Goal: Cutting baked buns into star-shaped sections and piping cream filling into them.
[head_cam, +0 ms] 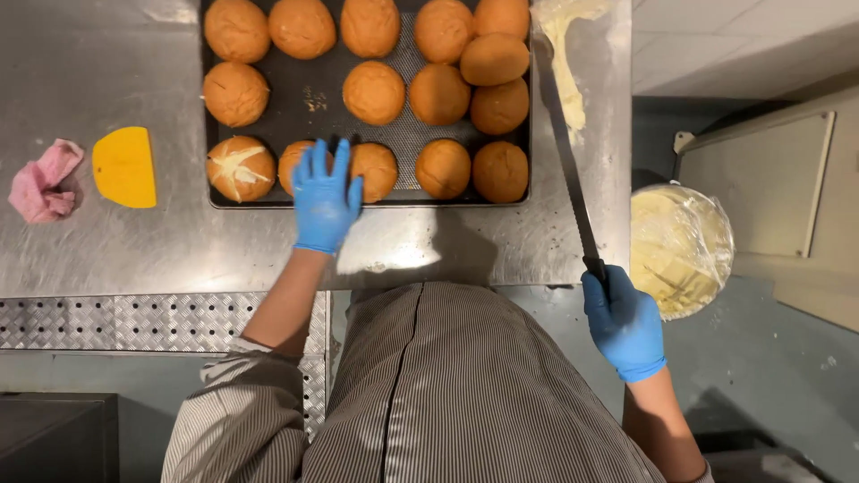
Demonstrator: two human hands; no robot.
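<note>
My left hand (325, 199), in a blue glove, rests with fingers spread on a brown bun (298, 163) in the front row of a dark perforated baking tray (313, 105). The tray holds several round buns; the front left bun (240, 168) is cut open, showing white filling. My right hand (624, 324), also gloved blue, grips the handle of a long bread knife (565, 152). Its blade points away from me along the tray's right side, smeared with cream near the tip.
A yellow dough scraper (125, 166) and a crumpled pink cloth (41, 184) lie on the steel counter (107, 63) at left. A bowl of pale cream wrapped in plastic film (680, 249) sits right of the counter's edge. Cream is smeared at the counter's far right (565, 54).
</note>
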